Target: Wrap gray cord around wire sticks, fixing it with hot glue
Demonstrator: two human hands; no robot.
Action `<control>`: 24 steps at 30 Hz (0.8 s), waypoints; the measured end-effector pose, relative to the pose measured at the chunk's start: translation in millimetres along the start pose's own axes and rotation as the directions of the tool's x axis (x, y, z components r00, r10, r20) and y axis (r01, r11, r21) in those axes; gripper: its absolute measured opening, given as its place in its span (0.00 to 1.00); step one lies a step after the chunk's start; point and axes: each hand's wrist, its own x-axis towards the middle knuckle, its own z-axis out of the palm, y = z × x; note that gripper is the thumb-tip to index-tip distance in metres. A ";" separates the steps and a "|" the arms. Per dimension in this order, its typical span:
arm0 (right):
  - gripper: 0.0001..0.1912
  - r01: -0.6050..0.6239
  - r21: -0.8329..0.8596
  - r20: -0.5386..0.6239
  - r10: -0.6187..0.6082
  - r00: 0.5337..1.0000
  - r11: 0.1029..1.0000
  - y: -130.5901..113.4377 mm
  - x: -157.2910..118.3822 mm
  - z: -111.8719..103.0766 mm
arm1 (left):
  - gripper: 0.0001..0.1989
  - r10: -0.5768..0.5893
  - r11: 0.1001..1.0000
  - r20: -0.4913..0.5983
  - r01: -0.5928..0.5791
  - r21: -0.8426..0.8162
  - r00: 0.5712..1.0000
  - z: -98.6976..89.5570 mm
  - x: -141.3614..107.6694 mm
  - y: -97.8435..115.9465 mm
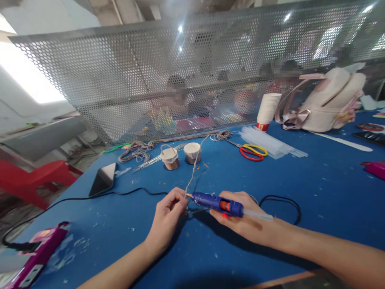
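My right hand (237, 208) is wrapped round a blue hot glue gun (207, 200), a clear glue stick (257, 214) sticking out of its back. The gun's nozzle points left and meets the twine (193, 175) near my left fingertips. My left hand (171, 210) pinches the end of that twine between thumb and fingers. From there the twine runs up past a small paper cup (192, 151) with a brown wrapped base. Beside it stands a similar cup (170, 156) with a twine handle arched over its top.
Yellow-and-red scissors (252, 152), clear glue sticks (272, 141), stacked paper cups (267, 110) and a pale backpack (327, 100) lie toward the back right. At left are a phone (104, 179), a magenta power strip (40, 255) and a black cable (120, 192). Perforated metal screens (120, 80) the far edge.
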 end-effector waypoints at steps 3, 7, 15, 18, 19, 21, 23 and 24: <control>0.11 -0.005 0.005 0.006 0.005 1.000 1.000 1.3 -0.5 0.0 | 0.12 -0.009 1.000 -0.005 0.009 0.001 1.000 0.0 -0.2 0.1; 0.11 0.009 -0.011 0.034 -0.009 0.999 1.000 2.2 -1.1 0.5 | 0.12 -0.005 1.000 -0.004 0.005 0.020 1.000 -0.5 -0.4 0.1; 0.11 -0.030 0.018 0.036 0.030 0.999 0.999 -1.5 1.2 -1.9 | 0.12 0.000 1.000 -0.004 0.000 0.028 1.000 1.0 -0.3 2.8; 0.12 -0.056 0.045 0.019 0.055 0.998 0.997 -1.9 2.0 -1.8 | 0.12 0.000 1.000 0.000 0.000 0.018 1.000 1.7 -0.5 4.0; 0.12 -0.067 0.063 0.023 0.065 0.998 0.996 -2.0 2.4 -1.5 | 0.12 0.001 1.000 0.002 -0.001 0.018 1.000 1.7 -0.5 4.0; 0.12 -0.087 0.098 0.038 0.083 0.996 0.991 -2.2 2.9 -1.1 | 0.11 0.001 1.000 0.003 -0.001 0.022 1.000 1.2 -0.5 3.2; 0.11 -0.085 0.142 0.029 0.082 0.996 0.986 -2.2 3.3 -1.6 | 0.11 0.002 1.000 0.007 -0.002 0.024 1.000 0.4 -0.3 2.0; 0.10 -0.077 0.170 0.020 0.075 0.997 0.983 -2.0 3.6 -2.5 | 0.11 0.002 1.000 0.010 -0.002 0.022 1.000 0.0 -0.2 1.4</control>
